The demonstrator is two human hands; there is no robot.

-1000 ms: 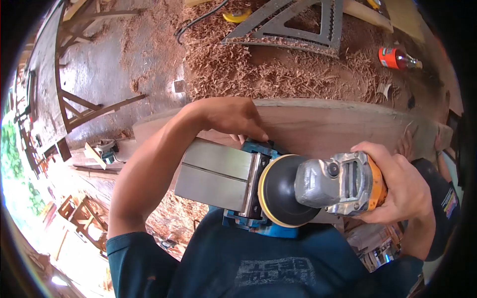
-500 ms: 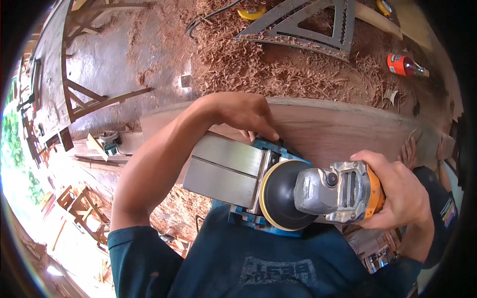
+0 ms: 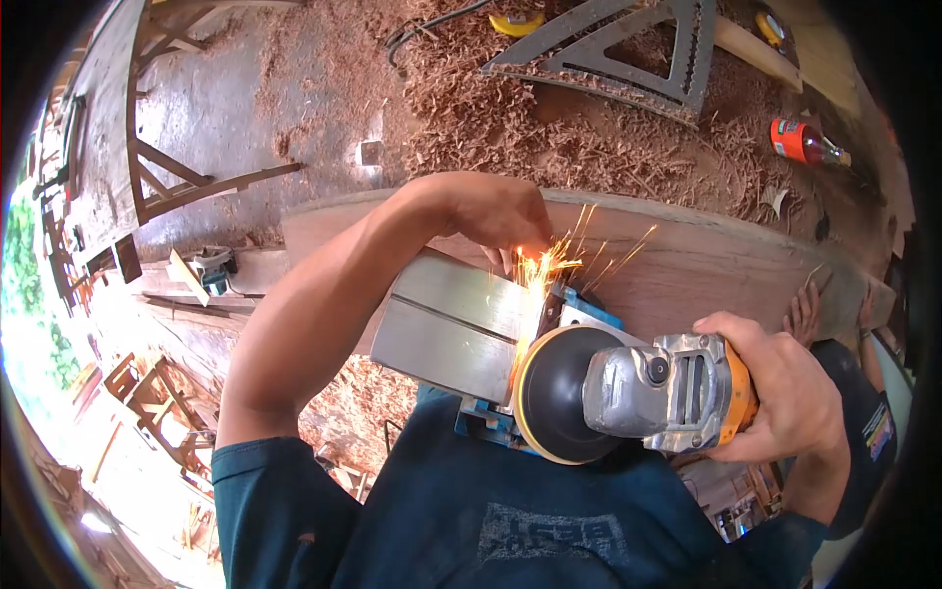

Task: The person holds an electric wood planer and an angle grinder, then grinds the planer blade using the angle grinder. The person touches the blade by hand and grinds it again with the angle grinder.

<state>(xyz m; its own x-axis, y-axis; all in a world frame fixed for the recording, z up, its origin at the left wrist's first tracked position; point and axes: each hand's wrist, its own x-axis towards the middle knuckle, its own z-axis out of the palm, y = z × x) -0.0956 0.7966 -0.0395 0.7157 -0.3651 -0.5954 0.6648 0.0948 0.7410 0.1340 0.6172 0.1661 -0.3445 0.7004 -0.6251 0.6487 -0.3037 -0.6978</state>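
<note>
Your right hand (image 3: 780,393) is holding the orange end of the grinder (image 3: 657,388) tightly, with its silver head pointing left. Your left hand (image 3: 496,221) is curling down at the far side of the blue tool (image 3: 446,348); bright sparks (image 3: 540,270) are hiding its fingertips, so I am not able to tell if it is gripping or just touching. The blue tool is lying right in front of your shirt (image 3: 422,510), its long way going from left to right and its flat metal plate (image 3: 466,290) facing up. The grinder's round black disc (image 3: 569,398) is sitting to the left of your right hand, and its yellow edge is standing across the tool, by the plate's right end. Sparks are flying at that edge's far end, closest to your left hand. Past the tool, a long plank (image 3: 726,255) is stretching from left to right, and another person's hand (image 3: 803,312) is resting near its right end. Shavings (image 3: 579,137) and a metal triangle (image 3: 549,41) are lying past its far edge
</note>
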